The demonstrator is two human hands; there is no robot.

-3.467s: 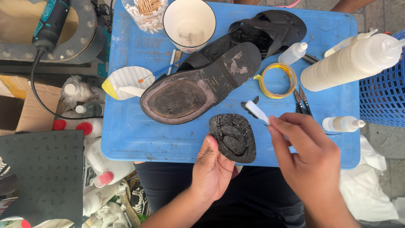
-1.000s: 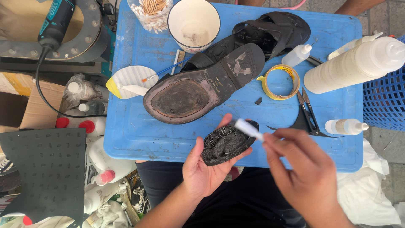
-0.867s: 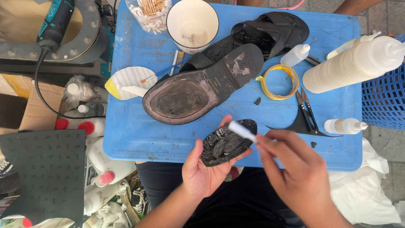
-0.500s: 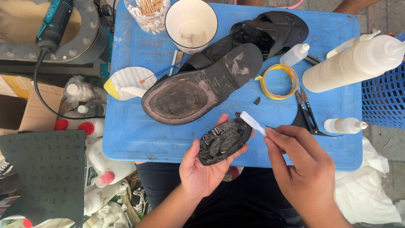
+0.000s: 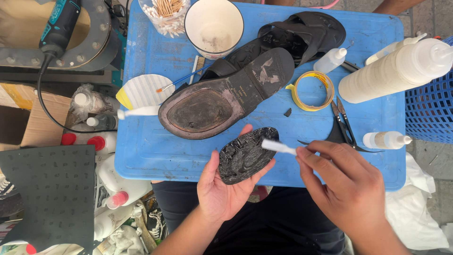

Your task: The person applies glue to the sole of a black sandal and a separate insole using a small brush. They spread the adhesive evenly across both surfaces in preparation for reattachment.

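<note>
Blue lid (image 5: 155, 151) carries shoe (image 5: 222, 97), tape roll (image 5: 310, 89), scissors (image 5: 343, 123)

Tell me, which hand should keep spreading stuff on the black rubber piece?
Probably the right hand: it pinches the thin white stick, tip touching the shiny black rubber sole piece, which the left hand cradles underneath.

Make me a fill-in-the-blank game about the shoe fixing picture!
1. The left hand holds a black rubber sole piece, and the right hand touches it with a ____ swab.
2. The shoe lies sole-up on a ____ table.
3. The roll of tape is ____.

Missing words: white; blue; yellow
</note>
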